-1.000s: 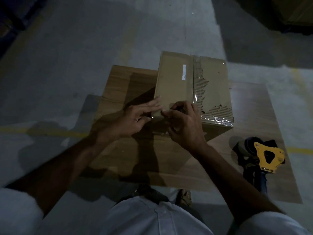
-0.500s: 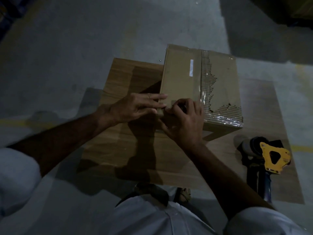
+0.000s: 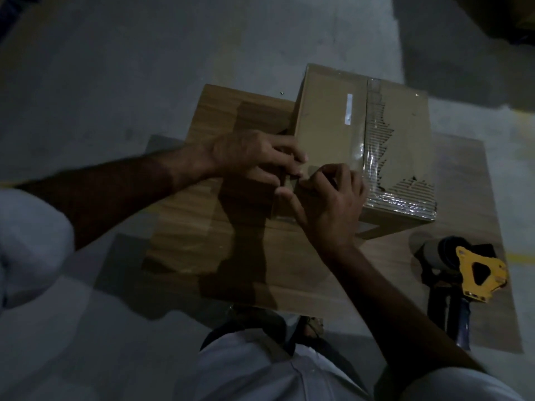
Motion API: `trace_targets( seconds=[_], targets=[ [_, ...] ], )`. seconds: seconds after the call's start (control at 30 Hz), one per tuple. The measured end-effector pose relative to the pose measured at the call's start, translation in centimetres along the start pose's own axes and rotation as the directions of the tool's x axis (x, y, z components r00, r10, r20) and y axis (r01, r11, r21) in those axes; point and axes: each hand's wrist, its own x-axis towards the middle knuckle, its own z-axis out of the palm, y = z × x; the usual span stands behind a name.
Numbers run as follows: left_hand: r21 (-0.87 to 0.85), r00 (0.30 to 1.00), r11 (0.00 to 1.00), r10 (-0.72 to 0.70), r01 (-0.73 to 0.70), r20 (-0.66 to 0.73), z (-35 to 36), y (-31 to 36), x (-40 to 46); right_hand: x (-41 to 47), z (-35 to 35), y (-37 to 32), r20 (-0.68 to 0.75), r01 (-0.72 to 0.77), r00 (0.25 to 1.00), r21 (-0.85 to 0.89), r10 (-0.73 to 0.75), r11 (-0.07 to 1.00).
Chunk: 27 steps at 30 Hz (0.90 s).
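Box (image 3: 330,120) sits twd far edge of the flat cardboard sheets (image 3: 202,227) on the floor (image 3: 115,68). Flaps shut, so contents hidden. Centre seam is already under clear tape, w/ top liner torn beside it and fluting bare. L hand (image 3: 252,157) & R hand (image 3: 333,206) meet at box's near-left top corner. Both grips narrow, fingertips pinching the edge there; tape end or flap, can't tell, too dark. Tape gun (image 3: 474,270) lies unheld nr sheets' right edge. Prob. sealing mostly done, w/ this corner left to finish.
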Motion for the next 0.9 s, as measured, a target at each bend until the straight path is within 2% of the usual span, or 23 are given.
trace_targets(
  seconds=[0.07, 0.13, 0.2, 0.33, 0.43, 0.53, 0.6, 0.7, 0.8, 0.9],
  targets=[
    [-0.089, 0.997, 0.993, -0.070, 0.072, 0.028, -0.2, -0.1, -0.5, -0.5, 0.3, 0.6, -0.022, 0.067, 0.997, -0.035, -0.068, 0.997],
    [-0.159, 0.995, 0.983, -0.096, 0.094, -0.008, 0.2, 0.4, -0.5, -0.9, 0.1, 1.1, 0.010, 0.110, 0.994, -0.041, -0.109, 0.993],
    [-0.148, 0.991, 0.981, -0.128, 0.123, -0.030, 0.6, 0.6, -0.4, -1.0, -0.4, 1.2, 0.063, 0.119, 0.991, -0.034, -0.117, 0.992],
    [-0.225, 0.968, 0.948, -0.244, 0.224, -0.063, 1.0, 1.4, -0.6, 0.2, -1.6, 1.8, 0.166, 0.132, 0.976, 0.068, -0.142, 0.989],
    [-0.269, 0.948, 0.923, -0.306, 0.275, -0.080, 1.9, 2.6, -0.1, 0.6, -2.0, 2.7, 0.126, 0.153, 0.979, 0.080, -0.162, 0.985],
    [-0.237, 0.926, 0.921, -0.348, 0.308, -0.149, 3.0, 3.6, 0.0, -0.2, -1.8, 2.3, 0.059, 0.143, 0.987, 0.108, -0.150, 0.984],
    [-0.225, 0.911, 0.917, -0.372, 0.330, -0.178, 3.1, 4.2, 0.0, -0.6, -2.1, 2.3, 0.085, 0.169, 0.980, 0.116, -0.179, 0.979],
    [-0.115, 0.881, 0.914, -0.406, 0.390, -0.241, 3.2, 4.7, 1.0, -0.3, -3.5, 3.5, 0.135, 0.247, 0.957, 0.096, -0.258, 0.964],
    [-0.018, 0.832, 0.890, -0.432, 0.455, -0.347, 4.1, 6.0, 2.3, 0.0, -5.0, 5.8, 0.082, 0.174, 0.981, 0.044, -0.178, 0.984],
    [-0.045, 0.760, 0.848, -0.496, 0.529, -0.419, 6.1, 7.1, 2.7, -1.0, -5.1, 7.4, 0.049, 0.108, 0.993, 0.036, -0.110, 0.994]
  ],
)
